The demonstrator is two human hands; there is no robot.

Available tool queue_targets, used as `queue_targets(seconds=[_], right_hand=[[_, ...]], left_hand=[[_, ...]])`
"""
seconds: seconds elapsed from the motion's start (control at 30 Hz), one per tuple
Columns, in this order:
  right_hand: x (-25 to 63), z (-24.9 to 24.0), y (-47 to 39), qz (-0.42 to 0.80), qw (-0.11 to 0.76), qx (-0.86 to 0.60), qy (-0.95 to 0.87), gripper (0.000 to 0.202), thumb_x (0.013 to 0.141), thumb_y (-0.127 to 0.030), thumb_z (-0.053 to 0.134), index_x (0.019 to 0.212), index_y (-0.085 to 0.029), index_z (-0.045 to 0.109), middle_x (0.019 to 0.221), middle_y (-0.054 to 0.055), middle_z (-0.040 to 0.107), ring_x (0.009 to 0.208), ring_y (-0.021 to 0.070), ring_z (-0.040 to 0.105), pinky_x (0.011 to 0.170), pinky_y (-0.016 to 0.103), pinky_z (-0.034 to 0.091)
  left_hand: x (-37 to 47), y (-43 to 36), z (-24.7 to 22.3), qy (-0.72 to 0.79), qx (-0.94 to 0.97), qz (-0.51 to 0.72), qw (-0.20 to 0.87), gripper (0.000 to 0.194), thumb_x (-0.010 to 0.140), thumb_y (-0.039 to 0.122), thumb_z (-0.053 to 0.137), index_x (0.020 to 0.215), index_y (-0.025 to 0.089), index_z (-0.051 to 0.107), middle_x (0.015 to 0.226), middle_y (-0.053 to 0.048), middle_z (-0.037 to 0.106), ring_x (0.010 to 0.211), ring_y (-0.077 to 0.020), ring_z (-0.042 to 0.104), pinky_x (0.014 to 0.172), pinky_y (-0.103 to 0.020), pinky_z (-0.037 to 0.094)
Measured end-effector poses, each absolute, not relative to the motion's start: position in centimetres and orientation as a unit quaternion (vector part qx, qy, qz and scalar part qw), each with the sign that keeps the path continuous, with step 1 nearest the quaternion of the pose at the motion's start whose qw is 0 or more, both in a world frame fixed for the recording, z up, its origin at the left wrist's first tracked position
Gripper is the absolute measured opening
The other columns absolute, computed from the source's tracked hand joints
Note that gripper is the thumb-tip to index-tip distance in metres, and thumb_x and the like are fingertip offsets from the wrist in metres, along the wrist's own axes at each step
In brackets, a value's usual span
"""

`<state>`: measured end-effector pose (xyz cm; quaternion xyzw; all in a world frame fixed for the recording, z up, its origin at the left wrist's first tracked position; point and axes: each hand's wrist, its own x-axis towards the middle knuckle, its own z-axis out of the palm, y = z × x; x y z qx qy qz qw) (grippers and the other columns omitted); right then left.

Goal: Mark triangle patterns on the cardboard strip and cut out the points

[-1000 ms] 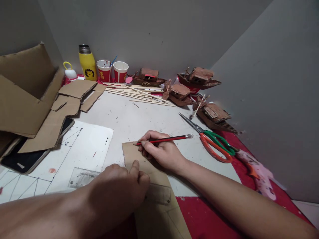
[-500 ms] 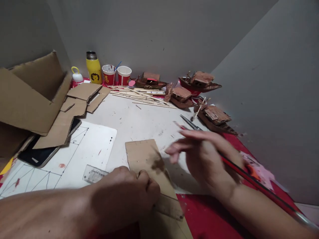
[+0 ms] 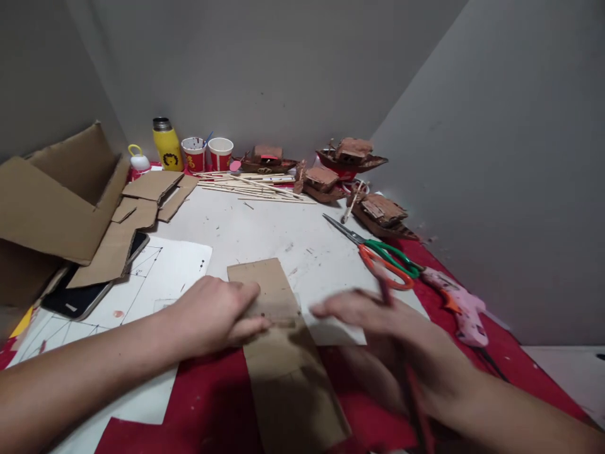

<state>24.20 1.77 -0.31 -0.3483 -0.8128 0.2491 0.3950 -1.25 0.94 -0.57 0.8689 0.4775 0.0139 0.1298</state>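
A long cardboard strip [image 3: 283, 372] lies over the white paper and red cloth in front of me. My left hand [image 3: 215, 315] rests at its left edge, thumb and fingers pinched on a clear ruler [image 3: 278, 307] that lies across the strip. To the right of the strip, my right hand [image 3: 392, 340] is blurred by motion; a dark red pencil-like stick [image 3: 411, 391] is held in it and points upward. Under my left forearm lies white paper with drawn lines [image 3: 137, 277].
Orange-and-green scissors [image 3: 373, 247] and a pink glue gun [image 3: 460, 306] lie at the right. Behind are wooden sticks [image 3: 255, 188], several model boats [image 3: 380, 211], red cups [image 3: 220, 154] and a yellow bottle [image 3: 167, 148]. A cardboard box [image 3: 57, 214] and phone [image 3: 75, 296] are left.
The ruler on the strip is now farther up, with my left hand at its left part. My right hand has moved lower, uncovering the scissors and glue gun, and the stick is more upright.
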Motion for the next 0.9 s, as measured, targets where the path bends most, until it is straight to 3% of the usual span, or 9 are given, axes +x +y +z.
queue_targets(seconds=[0.07,0.13,0.27,0.4,0.63,0.9], right_hand=[[23.5,-1.3,3.3,0.279,0.394,-0.355,-0.801,0.03,0.088,-0.028,0.068,0.117,-0.028,0.064,0.107,0.009,0.075,0.091,0.0246,0.072,0.081,0.04,0.06],[23.1,-2.2,4.7,0.38,0.364,-0.371,-0.765,0.033,0.089,-0.029,0.067,0.12,-0.023,0.059,0.108,0.011,0.073,0.098,0.0242,0.071,0.08,0.036,0.058],[22.4,-3.3,6.2,0.582,0.271,-0.37,-0.672,0.029,0.084,-0.039,0.071,0.102,-0.018,0.064,0.087,0.007,0.073,0.077,0.0193,0.07,0.07,0.031,0.055],[22.0,-3.3,7.2,0.669,0.274,-0.35,-0.596,0.028,0.082,-0.042,0.075,0.085,-0.017,0.063,0.075,0.005,0.072,0.065,0.0142,0.065,0.065,0.027,0.053],[23.3,-4.3,8.4,0.631,0.301,-0.386,-0.603,0.027,0.081,-0.04,0.076,0.084,-0.015,0.066,0.07,0.004,0.072,0.062,0.0131,0.064,0.062,0.027,0.053],[23.5,-4.1,8.3,0.515,0.476,-0.456,-0.547,0.026,0.086,-0.042,0.069,0.092,-0.017,0.069,0.07,0.004,0.071,0.056,0.0119,0.06,0.049,0.024,0.047]], left_hand=[[-1.7,1.7,-0.7,0.514,0.839,0.057,0.17,0.028,0.094,0.048,0.053,0.086,0.021,0.054,0.068,-0.002,0.066,0.059,-0.021,0.062,0.052,-0.028,0.036],[-2.1,2.2,-0.9,0.524,0.821,0.101,0.204,0.026,0.093,0.046,0.054,0.085,0.022,0.053,0.069,0.0,0.064,0.059,-0.0185,0.059,0.054,-0.028,0.035],[-2.3,2.5,-0.9,0.526,0.802,0.13,0.25,0.02,0.092,0.041,0.055,0.091,0.022,0.057,0.079,-0.001,0.069,0.069,-0.0191,0.06,0.061,-0.029,0.038],[-2.6,3.1,-0.5,0.529,0.784,0.13,0.296,0.02,0.09,0.037,0.054,0.099,0.021,0.062,0.088,-0.004,0.072,0.076,-0.0204,0.062,0.068,-0.032,0.042],[-3.5,4.6,0.2,0.51,0.759,0.126,0.384,0.024,0.092,0.034,0.051,0.09,0.019,0.07,0.085,-0.003,0.073,0.079,-0.0186,0.065,0.073,-0.029,0.047],[-3.3,4.4,0.0,0.52,0.753,0.116,0.385,0.027,0.092,0.034,0.053,0.1,0.02,0.075,0.1,-0.006,0.078,0.088,-0.0222,0.071,0.081,-0.035,0.054]])
